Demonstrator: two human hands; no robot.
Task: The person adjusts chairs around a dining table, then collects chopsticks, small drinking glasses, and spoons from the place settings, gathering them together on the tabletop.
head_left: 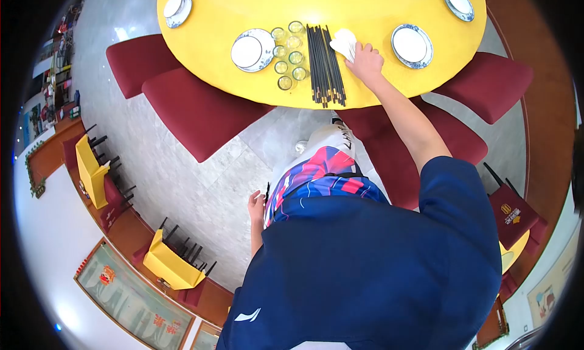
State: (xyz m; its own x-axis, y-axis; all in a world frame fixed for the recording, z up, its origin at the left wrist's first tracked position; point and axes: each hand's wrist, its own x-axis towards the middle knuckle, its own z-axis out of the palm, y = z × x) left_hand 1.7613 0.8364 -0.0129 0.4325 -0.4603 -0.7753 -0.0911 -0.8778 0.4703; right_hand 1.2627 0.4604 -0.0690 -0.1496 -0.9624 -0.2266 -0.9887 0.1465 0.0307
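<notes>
My right hand (367, 64) reaches over the yellow round table, its fingers closed at the handle end of a small bunch of white soup spoons (344, 41). Just left of the spoons lies a row of dark chopsticks (325, 67) with gold-coloured ends. My left hand (257, 205) hangs low by my side, away from the table. Its fingers are curled, and a thin black object (267, 190) sticks up beside them; its kind is too small to make out.
Several glasses (280, 67) stand left of the chopsticks. Blue-rimmed plates with white bowls sit around the yellow tabletop (213, 64), one plate (412, 46) right of my hand. Dark red chairs (201, 115) ring the table edge. Smaller yellow tables (170, 265) line the wall.
</notes>
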